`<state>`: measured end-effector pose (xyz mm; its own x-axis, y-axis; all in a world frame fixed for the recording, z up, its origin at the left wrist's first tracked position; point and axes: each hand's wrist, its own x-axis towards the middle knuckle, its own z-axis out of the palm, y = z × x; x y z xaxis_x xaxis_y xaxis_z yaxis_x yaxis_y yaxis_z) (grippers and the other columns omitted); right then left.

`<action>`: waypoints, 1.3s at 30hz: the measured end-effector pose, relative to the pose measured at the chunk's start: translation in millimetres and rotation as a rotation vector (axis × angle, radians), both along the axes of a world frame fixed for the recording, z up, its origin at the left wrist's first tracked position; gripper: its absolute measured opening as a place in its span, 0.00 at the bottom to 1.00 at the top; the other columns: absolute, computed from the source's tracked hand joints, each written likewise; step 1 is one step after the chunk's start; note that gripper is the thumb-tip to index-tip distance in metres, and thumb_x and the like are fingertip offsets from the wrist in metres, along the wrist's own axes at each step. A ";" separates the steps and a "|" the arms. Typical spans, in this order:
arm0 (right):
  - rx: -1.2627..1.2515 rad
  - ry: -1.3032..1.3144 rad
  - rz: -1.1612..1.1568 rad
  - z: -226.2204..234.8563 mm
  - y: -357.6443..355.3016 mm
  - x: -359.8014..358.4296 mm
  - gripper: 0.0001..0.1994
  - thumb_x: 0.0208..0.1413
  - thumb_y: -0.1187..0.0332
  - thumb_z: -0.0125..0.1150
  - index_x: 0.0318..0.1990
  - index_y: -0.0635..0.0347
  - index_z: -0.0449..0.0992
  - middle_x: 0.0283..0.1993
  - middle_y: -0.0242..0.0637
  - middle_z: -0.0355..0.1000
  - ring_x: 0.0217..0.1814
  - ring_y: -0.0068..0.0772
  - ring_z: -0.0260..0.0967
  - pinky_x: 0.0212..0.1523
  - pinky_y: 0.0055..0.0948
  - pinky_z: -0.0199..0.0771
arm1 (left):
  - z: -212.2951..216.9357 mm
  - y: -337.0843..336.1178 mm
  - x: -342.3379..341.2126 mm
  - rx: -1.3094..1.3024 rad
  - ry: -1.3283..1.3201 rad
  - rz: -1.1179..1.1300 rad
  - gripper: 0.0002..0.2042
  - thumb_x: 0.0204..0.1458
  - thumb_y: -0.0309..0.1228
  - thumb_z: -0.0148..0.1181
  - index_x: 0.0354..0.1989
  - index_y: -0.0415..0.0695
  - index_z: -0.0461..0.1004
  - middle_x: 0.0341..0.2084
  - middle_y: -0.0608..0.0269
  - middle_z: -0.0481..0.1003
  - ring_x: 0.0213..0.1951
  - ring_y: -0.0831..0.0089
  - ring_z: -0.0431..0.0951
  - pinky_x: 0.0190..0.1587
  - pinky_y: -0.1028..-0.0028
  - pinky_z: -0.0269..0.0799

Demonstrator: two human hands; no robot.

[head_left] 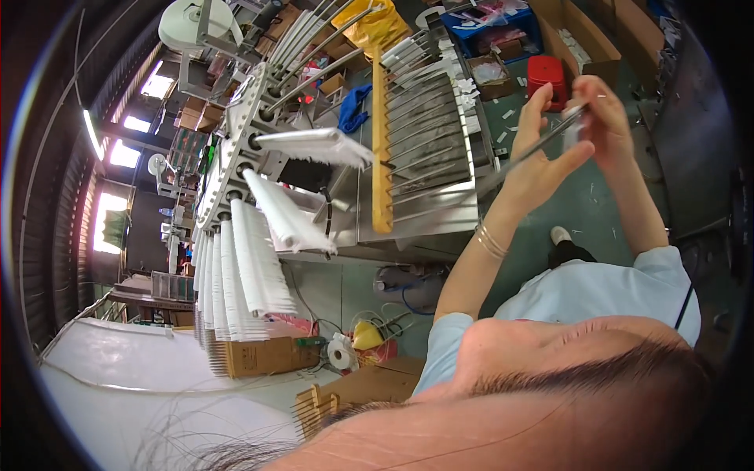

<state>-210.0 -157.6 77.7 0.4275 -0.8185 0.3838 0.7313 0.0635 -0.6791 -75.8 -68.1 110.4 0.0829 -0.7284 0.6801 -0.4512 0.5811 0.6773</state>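
Note:
My left hand is raised at the right, its fingers stretched and its thumb apart. A long thin metal rod slants across it, blurred by motion. Close by, my right hand has its fingers curled round the rod's upper end. A small whitish piece shows between the two hands; blur hides its kind. To the left of my hands, a yellow wooden bar carries a row of thin metal rods lying over a metal tray.
A machine's round head bears spokes, several with white bristly strips hanging from them. A red stool, a blue crate and cardboard boxes stand beyond my hands. White scraps litter the green floor.

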 end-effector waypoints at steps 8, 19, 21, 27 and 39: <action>-0.269 0.313 0.070 -3.8 -74.7 28.4 0.22 0.52 0.60 0.59 0.52 0.58 0.64 0.41 0.35 0.66 0.34 0.23 0.64 0.39 0.23 0.66 | -32.7 -104.6 12.6 0.084 0.230 0.397 0.18 0.57 0.31 0.48 0.54 0.35 0.63 0.36 0.51 0.75 0.33 0.68 0.76 0.37 0.74 0.71; -0.983 0.343 -0.122 -16.6 -200.0 24.7 0.11 0.57 0.66 0.51 0.36 0.67 0.73 0.31 0.40 0.68 0.37 0.36 0.64 0.39 0.30 0.63 | -70.5 -237.1 84.3 -0.157 0.029 1.127 0.18 0.54 0.28 0.53 0.52 0.34 0.65 0.30 0.62 0.73 0.30 0.74 0.73 0.33 0.76 0.69; -0.833 0.322 -0.016 -15.1 -232.4 39.1 0.12 0.58 0.67 0.49 0.35 0.68 0.73 0.32 0.40 0.69 0.37 0.34 0.64 0.39 0.29 0.63 | -79.6 -247.3 87.2 -0.368 0.114 1.058 0.18 0.53 0.26 0.54 0.52 0.35 0.63 0.33 0.65 0.73 0.33 0.75 0.71 0.36 0.74 0.68; -0.727 0.282 0.135 -21.4 -295.1 78.4 0.12 0.61 0.69 0.45 0.36 0.67 0.75 0.32 0.36 0.70 0.34 0.23 0.65 0.36 0.22 0.63 | -110.4 -231.8 163.8 -0.107 0.803 1.007 0.16 0.53 0.28 0.51 0.50 0.39 0.63 0.39 0.67 0.70 0.39 0.77 0.68 0.42 0.75 0.64; -0.827 0.389 0.257 7.5 -298.5 147.4 0.14 0.61 0.67 0.44 0.31 0.69 0.72 0.32 0.38 0.69 0.35 0.27 0.65 0.38 0.24 0.63 | -113.5 -236.3 238.9 -0.246 1.160 0.717 0.11 0.59 0.32 0.40 0.46 0.44 0.66 0.42 0.66 0.68 0.45 0.76 0.66 0.52 0.76 0.60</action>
<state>-62.6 -456.1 85.2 0.7768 -0.2142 0.5921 0.4747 -0.4187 -0.7742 163.0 -304.4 -3.1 0.9848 -0.1592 0.0691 0.0457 0.6218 0.7818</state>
